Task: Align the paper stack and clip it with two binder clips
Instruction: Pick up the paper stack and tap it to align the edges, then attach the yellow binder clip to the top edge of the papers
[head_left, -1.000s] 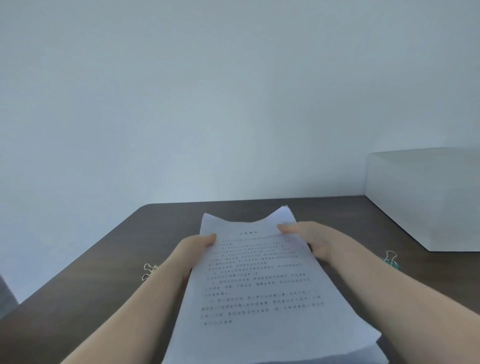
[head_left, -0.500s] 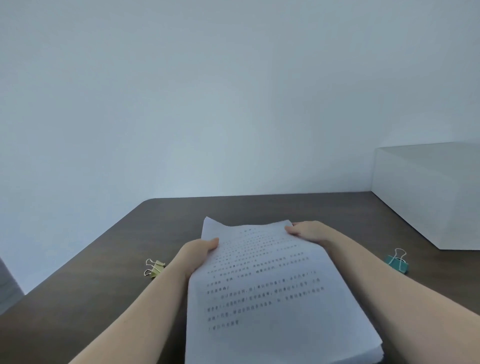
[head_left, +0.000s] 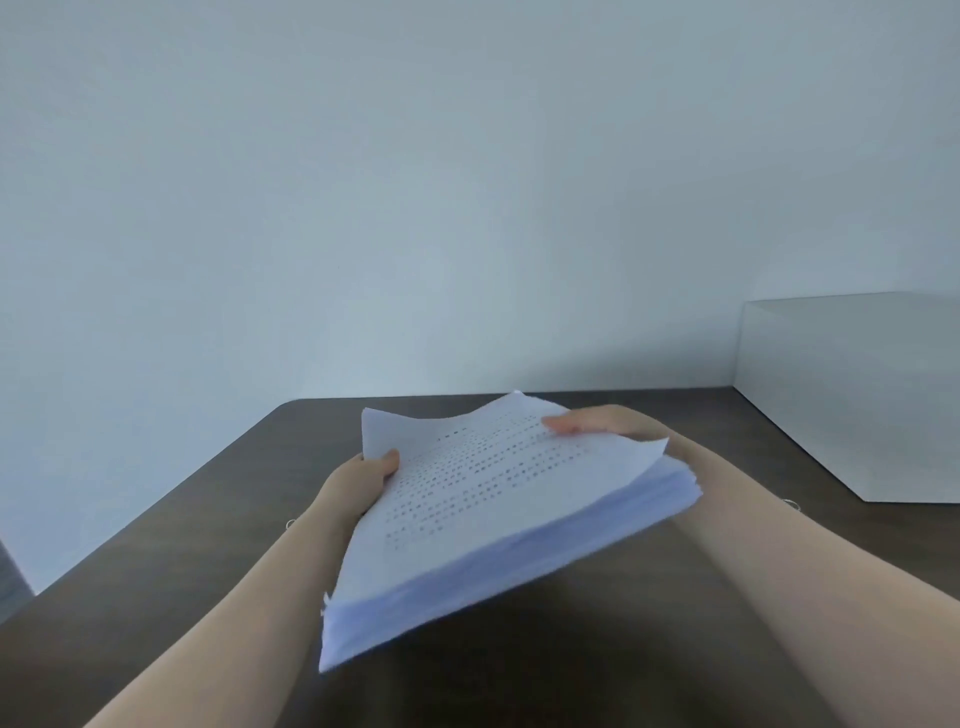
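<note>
A thick stack of white printed paper (head_left: 498, 499) is held above the dark table, turned so one corner points toward me, its sheets uneven at the edges. My left hand (head_left: 358, 480) grips its far left edge with the thumb on top. My right hand (head_left: 608, 423) grips the far right edge, thumb on the top sheet. Only a wire loop of one binder clip (head_left: 290, 524) peeks out left of my left forearm, and a wire loop of another binder clip (head_left: 790, 503) shows right of my right forearm.
A dark brown table (head_left: 208, 519) runs to a pale wall. A large white box (head_left: 857, 395) stands on the table at the back right.
The stack has been lifted and rotated counterclockwise, so its near edge now faces me at an angle. Both clips have become mostly hidden behind my forearms.
</note>
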